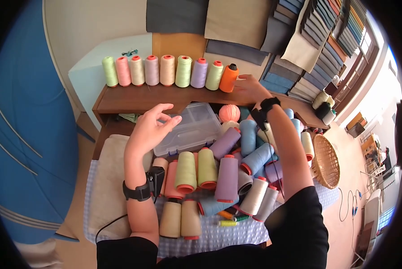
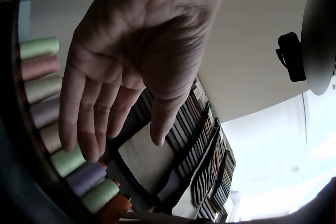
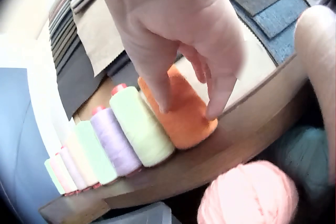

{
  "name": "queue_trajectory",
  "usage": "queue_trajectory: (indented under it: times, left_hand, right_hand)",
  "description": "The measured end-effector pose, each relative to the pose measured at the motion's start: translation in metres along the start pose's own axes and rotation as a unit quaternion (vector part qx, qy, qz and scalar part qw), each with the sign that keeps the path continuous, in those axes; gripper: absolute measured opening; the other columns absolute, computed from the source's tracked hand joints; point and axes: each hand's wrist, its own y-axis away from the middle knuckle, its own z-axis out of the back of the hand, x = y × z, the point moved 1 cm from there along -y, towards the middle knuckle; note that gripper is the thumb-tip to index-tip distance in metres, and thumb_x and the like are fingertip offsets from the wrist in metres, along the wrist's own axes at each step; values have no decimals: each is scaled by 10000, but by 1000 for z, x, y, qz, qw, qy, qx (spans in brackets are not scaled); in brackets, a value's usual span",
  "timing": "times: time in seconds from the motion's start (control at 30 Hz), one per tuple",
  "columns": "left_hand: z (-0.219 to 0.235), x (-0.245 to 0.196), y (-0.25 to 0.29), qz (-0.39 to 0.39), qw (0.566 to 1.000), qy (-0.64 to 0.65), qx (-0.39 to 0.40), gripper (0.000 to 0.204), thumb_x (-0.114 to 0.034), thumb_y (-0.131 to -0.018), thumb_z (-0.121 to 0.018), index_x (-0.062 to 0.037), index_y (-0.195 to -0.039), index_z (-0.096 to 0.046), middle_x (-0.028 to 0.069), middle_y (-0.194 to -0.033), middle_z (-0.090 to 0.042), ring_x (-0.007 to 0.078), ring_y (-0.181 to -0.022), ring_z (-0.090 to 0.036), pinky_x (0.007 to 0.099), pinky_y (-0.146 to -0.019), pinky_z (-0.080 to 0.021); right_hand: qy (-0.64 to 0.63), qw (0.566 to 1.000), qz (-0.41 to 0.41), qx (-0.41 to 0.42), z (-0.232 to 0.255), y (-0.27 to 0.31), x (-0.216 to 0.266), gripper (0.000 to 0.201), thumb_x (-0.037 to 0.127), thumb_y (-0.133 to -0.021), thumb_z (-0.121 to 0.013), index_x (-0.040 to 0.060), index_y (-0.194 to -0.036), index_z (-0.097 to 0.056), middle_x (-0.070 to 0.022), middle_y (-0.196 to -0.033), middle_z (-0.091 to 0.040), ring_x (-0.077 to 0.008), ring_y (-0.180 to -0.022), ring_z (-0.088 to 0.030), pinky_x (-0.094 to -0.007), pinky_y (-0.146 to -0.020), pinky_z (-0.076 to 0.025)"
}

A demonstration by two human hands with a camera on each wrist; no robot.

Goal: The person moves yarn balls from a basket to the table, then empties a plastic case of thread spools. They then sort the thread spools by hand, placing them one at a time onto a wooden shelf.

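Observation:
An orange cone (image 1: 229, 80) with a black top stands at the right end of a row of upright thread cones on the wooden shelf. Right beside it is my right hand (image 1: 254, 89), fingers loosely bent. In the right wrist view the thumb and fingers of my right hand (image 3: 184, 35) spread around the orange cone (image 3: 185, 121); whether they touch it I cannot tell. A pale green cone (image 3: 142, 129) stands next to it. My left hand (image 1: 150, 130) hovers empty over the clear plastic box (image 1: 187, 134), its fingers (image 2: 97, 103) relaxed.
Below the shelf lies a pile of cones, with a purple one (image 1: 228, 177) and blue ones, beside a pink yarn ball (image 1: 229, 113). A wicker basket (image 1: 326, 161) is at the right, a beige cloth (image 1: 111, 188) at the left. Fabric swatches (image 1: 237, 22) hang behind.

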Motion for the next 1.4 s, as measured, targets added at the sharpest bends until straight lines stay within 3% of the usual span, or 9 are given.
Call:
queue_trajectory:
  times: [0.13, 0.2, 0.37, 0.53, 0.67, 0.87, 1.2, 1.27, 1.4]
  left_hand:
    - [-1, 1, -1, 1, 1000, -14, -6, 512, -323, -819, -673, 3, -1185, -528, 143, -880, -664, 183, -718, -639, 299, -647, -499]
    - [-3, -1, -1, 2, 1000, -17, -2, 512, -324, -819, -672, 4, -1184, -529, 145, -886, -663, 186, -724, -639, 302, -650, -500]
    - [-4, 1, -2, 0, 1000, -30, 9, 508, -314, -822, -669, 4, -1191, -524, 146, -893, -661, 181, -720, -641, 297, -648, -499]
    - [-2, -2, 0, 12, 1000, -27, 11, 502, -290, -829, -665, 2, -1207, -509, 136, -865, -659, 155, -705, -644, 273, -631, -492]
    - [-2, -5, 1, 10, 1000, -27, 9, 500, -290, -829, -665, 4, -1204, -510, 133, -866, -657, 153, -707, -644, 273, -627, -491]
    - [-4, -1, -2, 11, 999, -35, 12, 504, -295, -830, -665, 2, -1205, -508, 133, -875, -656, 151, -699, -640, 272, -623, -490]
    - [-3, 2, -2, 27, 999, -36, 10, 511, -297, -829, -664, 4, -1209, -504, 150, -889, -653, 162, -705, -648, 278, -624, -493]
    - [-2, 3, -2, 15, 999, -42, 8, 512, -295, -828, -664, 11, -1207, -505, 147, -872, -654, 162, -700, -647, 276, -621, -490]
    - [-2, 3, -2, 21, 999, -32, 16, 513, -291, -825, -667, 14, -1205, -507, 141, -862, -656, 162, -709, -647, 273, -627, -487]
  right_hand:
    - [369, 871, 325, 11, 33, 16, -3, 289, 71, -756, -601, 105, -1041, -634, -71, -981, -639, -235, -893, -616, -316, -825, -479]
    - [492, 835, 25, 244, 43, 15, -8, 368, 94, -714, -625, 127, -1080, -628, -79, -1044, -635, -243, -973, -590, -317, -821, -480]
    - [452, 863, 20, 225, 35, 77, 16, 438, 109, -632, -695, 143, -1066, -645, -72, -1080, -622, -252, -1026, -565, -366, -810, -479]
    - [736, 637, 227, 30, 37, 72, 1, 273, 175, -646, -683, 173, -919, -672, -76, -940, -639, -266, -942, -588, -402, -745, -471]
    - [657, 684, 307, -83, 76, 75, 25, 302, 248, -641, -714, 147, -921, -665, -80, -930, -641, -265, -951, -576, -398, -724, -458]
    - [169, 981, 14, -93, 54, 36, -3, 508, 386, -631, -753, 9, -951, -634, -109, -819, -662, -227, -767, -663, -361, -652, -524]
    - [-80, 994, -56, -44, 20, -9, -11, 422, 238, -698, -736, -6, -1018, -607, -118, -830, -641, -169, -687, -632, -292, -542, -513]
    - [262, 834, 486, 3, 36, 8, -12, 311, 190, -743, -676, 109, -1037, -616, -83, -848, -635, -189, -685, -626, -343, -536, -511]
    - [262, 841, 474, 9, 57, 79, 24, 289, 193, -754, -636, 177, -1041, -609, -75, -847, -632, -209, -680, -618, -375, -532, -504]
